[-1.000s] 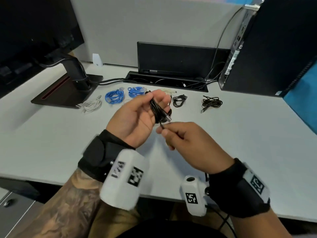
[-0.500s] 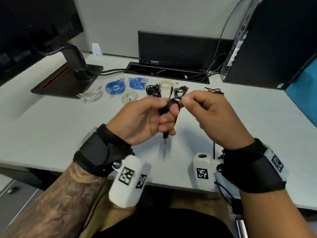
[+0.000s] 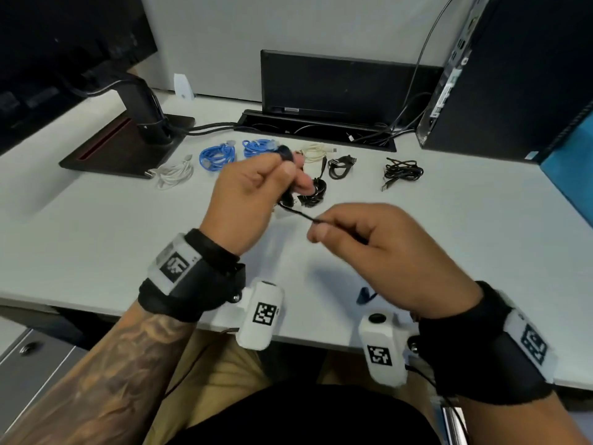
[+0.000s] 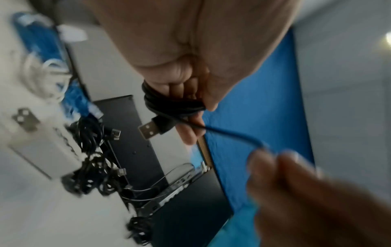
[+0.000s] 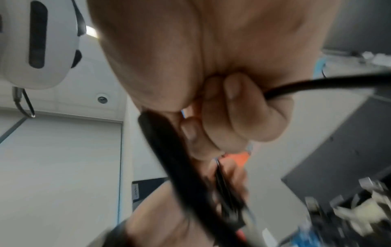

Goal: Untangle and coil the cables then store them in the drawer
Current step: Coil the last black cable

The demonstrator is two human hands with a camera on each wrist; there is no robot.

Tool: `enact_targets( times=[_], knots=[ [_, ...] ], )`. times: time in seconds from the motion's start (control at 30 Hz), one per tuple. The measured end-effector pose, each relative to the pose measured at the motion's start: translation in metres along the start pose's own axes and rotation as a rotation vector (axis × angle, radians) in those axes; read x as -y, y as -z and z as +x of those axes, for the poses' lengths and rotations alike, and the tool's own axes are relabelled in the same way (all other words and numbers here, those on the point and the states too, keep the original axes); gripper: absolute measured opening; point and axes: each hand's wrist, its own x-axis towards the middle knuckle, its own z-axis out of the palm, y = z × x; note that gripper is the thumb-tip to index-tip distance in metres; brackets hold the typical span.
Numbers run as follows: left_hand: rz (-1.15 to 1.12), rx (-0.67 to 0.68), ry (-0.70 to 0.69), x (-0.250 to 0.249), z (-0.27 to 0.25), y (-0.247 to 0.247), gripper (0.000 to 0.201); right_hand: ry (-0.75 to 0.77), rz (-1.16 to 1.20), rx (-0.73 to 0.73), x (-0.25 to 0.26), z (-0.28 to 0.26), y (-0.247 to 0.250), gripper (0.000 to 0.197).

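White bench (image 3: 96, 239), sorted coils at twelve o'clock. My left hand (image 3: 253, 200) grips the black cable (image 4: 173, 103) coil; my right hand (image 3: 378, 252) pinches its tail. Risk: overpulling unravels the loops.

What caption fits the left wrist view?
Left hand grips a coiled black USB cable while right hand pulls its free end.

White desk (image 3: 96, 252) w/ grey partition wall (image 3: 288, 27), monitor stand (image 3: 141, 123), PC tower (image 3: 519, 75).
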Motion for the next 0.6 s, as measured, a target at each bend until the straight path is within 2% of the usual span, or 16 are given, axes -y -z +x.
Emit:
enact_targets(
  times=[0.07, 0.13, 0.2, 0.27, 0.33, 0.4, 0.43, 0.5, 0.6],
  knots=[
    [0.128, 0.163, -0.012, -0.003, -0.007, -0.007, 0.024, 0.041, 0.025, -0.137, 0.002, 0.003, 0.014, 0.016],
    [0.072, 0.318, 0.06, -0.007, -0.011, -0.013, 0.032, 0.04, 0.001, -0.251, -0.002, 0.009, 0.025, 0.017],
    [-0.079, 0.459, 0.193, -0.015, -0.011, -0.016, 0.035, 0.031, -0.014, -0.309, -0.012, 0.017, 0.029, 0.015],
    [-0.403, 0.53, 0.369, -0.025, -0.008, -0.015, 0.029, 0.018, 0.016, -0.304, -0.024, 0.025, 0.026, 0.016],
    [-0.843, 0.476, 0.461, -0.032, -0.001, -0.009, 0.025, -0.01, 0.033, -0.226, -0.031, 0.03, 0.018, 0.019],
    [-1.168, 0.297, 0.445, -0.032, 0.009, 0.0, 0.026, -0.073, 0.035, -0.088, -0.035, 0.029, 0.008, 0.019],
    [-1.245, 0.2, 0.424, -0.03, 0.013, 0.004, 0.028, -0.098, 0.038, -0.03, -0.035, 0.026, 0.003, 0.02],
    [-1.25, 0.049, 0.383, -0.025, 0.018, 0.009, 0.028, -0.107, 0.019, 0.025, -0.032, 0.023, -0.007, 0.022],
    [-1.04, -0.05, 0.343, -0.022, 0.016, 0.002, 0.027, -0.051, -0.109, 0.013, -0.026, 0.021, -0.01, 0.029]
  ],
)
